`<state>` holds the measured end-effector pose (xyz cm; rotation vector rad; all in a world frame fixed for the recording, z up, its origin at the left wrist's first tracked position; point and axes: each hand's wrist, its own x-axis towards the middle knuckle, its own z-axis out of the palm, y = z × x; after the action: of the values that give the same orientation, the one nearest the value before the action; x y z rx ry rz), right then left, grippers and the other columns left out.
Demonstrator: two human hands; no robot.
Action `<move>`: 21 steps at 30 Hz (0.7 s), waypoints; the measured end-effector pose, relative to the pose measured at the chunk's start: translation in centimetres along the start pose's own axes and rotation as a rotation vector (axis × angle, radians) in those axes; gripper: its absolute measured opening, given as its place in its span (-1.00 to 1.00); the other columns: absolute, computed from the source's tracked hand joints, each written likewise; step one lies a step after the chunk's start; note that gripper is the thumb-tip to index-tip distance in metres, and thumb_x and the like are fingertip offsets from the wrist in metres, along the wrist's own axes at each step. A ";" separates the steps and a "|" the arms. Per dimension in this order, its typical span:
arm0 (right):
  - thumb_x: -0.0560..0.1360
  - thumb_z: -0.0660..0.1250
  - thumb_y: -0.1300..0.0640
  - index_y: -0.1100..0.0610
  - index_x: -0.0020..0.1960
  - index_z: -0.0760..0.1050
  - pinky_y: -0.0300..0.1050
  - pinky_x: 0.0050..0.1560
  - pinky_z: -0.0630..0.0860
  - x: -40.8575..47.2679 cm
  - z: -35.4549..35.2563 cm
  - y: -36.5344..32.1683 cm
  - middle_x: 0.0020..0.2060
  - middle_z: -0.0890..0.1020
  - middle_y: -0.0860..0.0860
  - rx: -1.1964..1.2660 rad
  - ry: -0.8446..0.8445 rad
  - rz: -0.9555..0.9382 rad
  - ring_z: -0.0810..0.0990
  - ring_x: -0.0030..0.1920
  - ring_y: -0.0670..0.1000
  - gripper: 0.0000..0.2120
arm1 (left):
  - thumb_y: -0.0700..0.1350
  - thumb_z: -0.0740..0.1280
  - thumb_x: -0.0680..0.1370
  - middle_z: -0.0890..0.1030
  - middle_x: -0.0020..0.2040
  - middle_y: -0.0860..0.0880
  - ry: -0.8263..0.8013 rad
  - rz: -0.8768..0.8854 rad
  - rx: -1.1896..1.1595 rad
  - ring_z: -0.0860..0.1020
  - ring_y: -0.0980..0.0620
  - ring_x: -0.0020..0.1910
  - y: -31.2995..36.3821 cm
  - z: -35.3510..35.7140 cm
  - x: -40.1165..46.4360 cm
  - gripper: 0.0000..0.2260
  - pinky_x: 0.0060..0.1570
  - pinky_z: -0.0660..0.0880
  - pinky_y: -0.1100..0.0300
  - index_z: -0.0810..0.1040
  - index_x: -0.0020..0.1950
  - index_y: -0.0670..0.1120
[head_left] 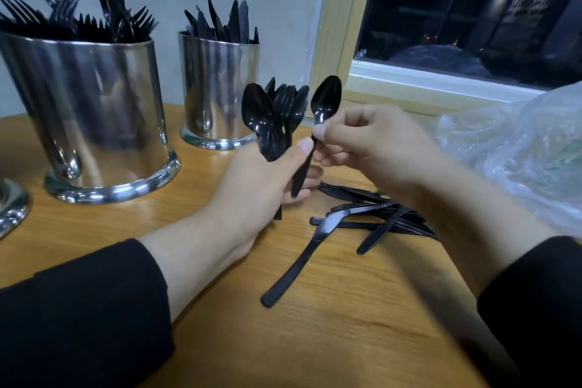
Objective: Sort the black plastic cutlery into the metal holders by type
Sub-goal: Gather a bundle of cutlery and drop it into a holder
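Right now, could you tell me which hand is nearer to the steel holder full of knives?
Left. The left hand grips a bunch of spoons just in front of the knife holder; the right hand, pinching one spoon, sits farther to its right.

Wooden table (346, 340), crumpled plastic bag (519, 142), perhaps dark window (472, 3)

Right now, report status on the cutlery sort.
Left hand grips bunch of black plastic spoons. Right hand pinches single black plastic spoon. Loose black plastic knives unsorted on table. Nothing blocking.
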<state>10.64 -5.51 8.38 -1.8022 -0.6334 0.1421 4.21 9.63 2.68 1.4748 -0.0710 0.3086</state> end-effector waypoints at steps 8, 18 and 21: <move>0.63 0.30 -0.01 0.01 0.14 0.62 -0.11 -0.03 0.46 0.3 1.0 3.9 -0.01 0.67 -0.03 -0.732 0.170 -0.017 0.60 -0.03 -0.07 -0.81 | -0.12 0.40 0.63 0.36 -0.40 -0.06 0.103 0.021 0.117 0.35 0.02 -0.47 -0.5 -0.8 0.6 -0.75 -0.38 0.36 0.08 0.35 -0.14 -0.10; 0.58 0.19 0.23 0.05 0.07 0.58 0.10 0.04 0.38 0.3 3.8 5.7 -0.05 0.54 -0.02 -1.202 0.000 -0.179 0.50 0.08 0.11 -0.79 | -0.12 0.33 0.65 0.39 -0.40 -0.02 0.141 0.016 0.040 0.38 -0.01 -0.45 -0.6 -0.4 0.6 -0.86 -0.41 0.35 0.11 0.56 -0.06 -0.14; 0.59 0.24 0.18 0.07 0.03 0.62 0.10 0.01 0.42 0.4 3.8 6.0 -0.07 0.56 -0.01 -1.144 0.089 -0.270 0.52 0.05 0.12 -0.82 | -0.10 0.31 0.66 0.41 -0.39 -0.01 0.172 0.046 0.058 0.39 -0.01 -0.42 -0.2 -0.3 0.5 -0.84 -0.38 0.37 0.08 0.54 -0.12 -0.06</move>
<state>11.56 -3.21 1.70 -2.7424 -0.9904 -0.6003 4.67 10.03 2.53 1.5002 0.0425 0.4770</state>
